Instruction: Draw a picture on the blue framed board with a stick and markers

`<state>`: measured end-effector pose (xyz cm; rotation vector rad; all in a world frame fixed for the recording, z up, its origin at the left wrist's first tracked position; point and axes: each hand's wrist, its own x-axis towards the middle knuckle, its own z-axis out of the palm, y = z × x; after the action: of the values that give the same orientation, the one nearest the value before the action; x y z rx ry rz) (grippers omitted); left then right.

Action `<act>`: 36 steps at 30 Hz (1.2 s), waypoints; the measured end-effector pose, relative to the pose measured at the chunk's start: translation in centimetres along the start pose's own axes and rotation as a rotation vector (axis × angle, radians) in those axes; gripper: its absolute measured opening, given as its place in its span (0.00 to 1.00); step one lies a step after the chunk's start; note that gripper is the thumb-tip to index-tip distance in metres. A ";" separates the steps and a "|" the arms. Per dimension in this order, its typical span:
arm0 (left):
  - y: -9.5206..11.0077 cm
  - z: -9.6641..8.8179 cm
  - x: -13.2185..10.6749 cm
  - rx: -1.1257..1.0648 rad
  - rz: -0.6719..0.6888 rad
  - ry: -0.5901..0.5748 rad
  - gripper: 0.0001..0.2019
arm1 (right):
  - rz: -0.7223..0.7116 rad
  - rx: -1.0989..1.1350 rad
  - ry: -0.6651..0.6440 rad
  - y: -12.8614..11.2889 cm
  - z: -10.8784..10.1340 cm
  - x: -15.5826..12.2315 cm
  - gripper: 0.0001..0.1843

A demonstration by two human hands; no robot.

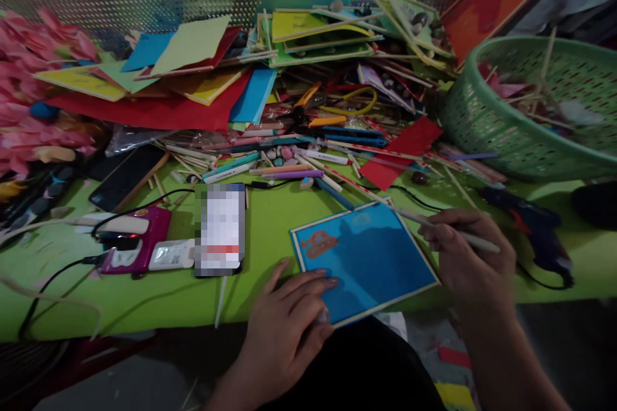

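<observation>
A blue board [385,270] edged with thin pale sticks lies tilted at the table's front edge, partly over my lap. On its upper left is a small orange-brown drawing or cut-out [321,241]. My left hand [294,314] holds the board's lower left edge, fingers over its face and thumb at the near corner. My right hand [475,257] is closed around a slim white pen-like stick [463,236], its tip close to the board's upper right corner. Whether the tip touches is unclear. A shadow falls across the board.
Left of the board are a lit phone [219,231] and a magenta power strip [137,244] with cables. Markers [294,173] and scissors [308,96] lie behind, below stacked coloured cards [193,45]. At right are a glue gun [535,231] and a green basket [525,122].
</observation>
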<state>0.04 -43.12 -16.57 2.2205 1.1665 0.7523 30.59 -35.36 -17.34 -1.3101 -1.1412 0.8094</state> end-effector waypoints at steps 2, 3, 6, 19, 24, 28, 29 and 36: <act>0.2 0.1 0.3 0.008 0.011 0.018 0.04 | 0.036 0.005 -0.018 -0.3 0.0 -0.2 0.10; 0.2 0.1 0.3 0.008 0.019 0.023 0.04 | 0.057 0.002 -0.040 -0.4 0.1 -0.4 0.10; 0.0 0.0 0.0 -0.009 0.044 0.037 0.04 | 0.104 -0.015 -0.113 -0.8 0.4 -1.2 0.10; -0.7 0.0 -1.3 0.014 0.026 0.115 0.04 | 0.057 -0.189 -0.198 -1.2 2.5 -1.3 0.09; -1.1 0.0 -1.3 0.009 0.035 0.111 0.04 | 0.063 -0.239 -0.208 -0.8 2.8 -1.3 0.10; -1.1 0.0 -1.3 -0.005 0.029 0.135 0.05 | 0.053 -0.271 -0.202 -0.7 2.8 -1.4 0.10; -1.1 0.0 -1.3 -0.006 0.027 0.131 0.05 | 0.053 -0.273 -0.200 -0.7 2.9 -1.4 0.10; -1.5 0.1 -1.5 0.039 0.051 0.087 0.06 | 0.061 -0.290 -0.203 -0.8 3.1 -1.7 0.12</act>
<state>-1.44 -43.67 -17.92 2.2781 1.1788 0.8613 27.04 -36.12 -17.15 -1.5337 -1.4255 0.8589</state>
